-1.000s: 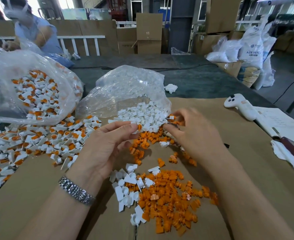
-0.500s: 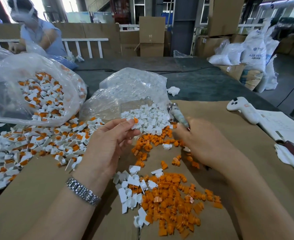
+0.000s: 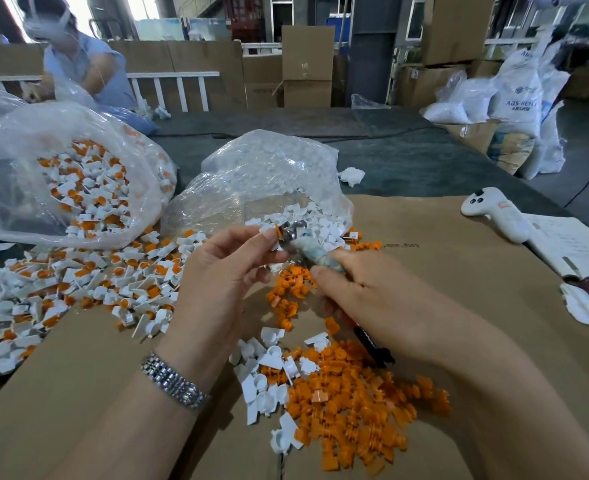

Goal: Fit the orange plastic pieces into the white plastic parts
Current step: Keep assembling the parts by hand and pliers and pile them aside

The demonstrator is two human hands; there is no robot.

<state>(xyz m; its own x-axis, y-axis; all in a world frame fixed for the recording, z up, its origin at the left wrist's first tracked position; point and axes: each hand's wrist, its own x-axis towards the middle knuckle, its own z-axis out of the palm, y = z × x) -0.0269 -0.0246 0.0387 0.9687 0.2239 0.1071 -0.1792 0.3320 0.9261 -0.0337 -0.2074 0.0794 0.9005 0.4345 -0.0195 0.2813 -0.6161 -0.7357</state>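
Orange piece (image 3: 278, 231) pinched at left fingers' (image 3: 251, 242) tips

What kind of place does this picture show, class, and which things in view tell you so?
Probably a factory or warehouse assembly bench: stacked brown cardboard boxes, large white resin sacks, and clear plastic bags of white and orange plastic parts spilling onto the table.

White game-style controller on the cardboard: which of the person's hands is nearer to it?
Right. The right hand, gripping a tool, lies on the controller's side of the cardboard, though well short of it. The left hand is farther away, beyond the right.
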